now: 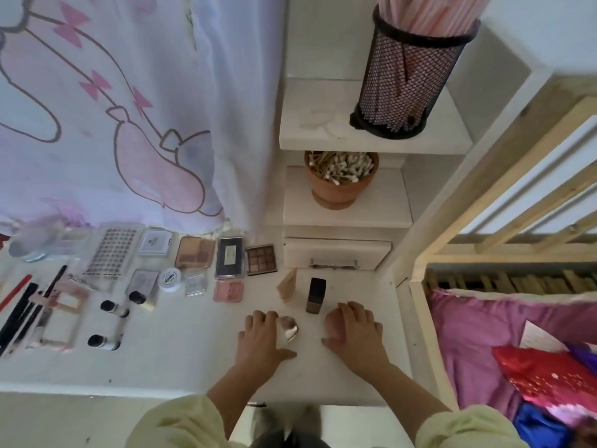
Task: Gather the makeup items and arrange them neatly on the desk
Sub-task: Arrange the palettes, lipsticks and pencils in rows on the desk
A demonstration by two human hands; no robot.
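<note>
toward the front right of the desk (181, 360), the left hand (263, 341) curls fingers and thumb round a small silvery jar (288, 328). its shiny end pokes out rightward, toward the right hand (353, 333); its long axis is too hidden to tell. the right hand rests loose-fingered, holding nothing. a dark bottle (316, 295) stands upright just behind the gap between them, slightly nearer the right.

White fabric (129, 108) printed with a pink cartoon figure and bows hangs at left. On a white shelf (323, 130) stands a black mesh cup (407, 79) of pink straws (420, 11). On the step below it sits a clay pot (339, 189) of cotton swabs (339, 164), above a small drawer (336, 253). At right is a wooden bed frame (517, 156) with purple bedding (468, 334) and a red bag (549, 373).
</note>
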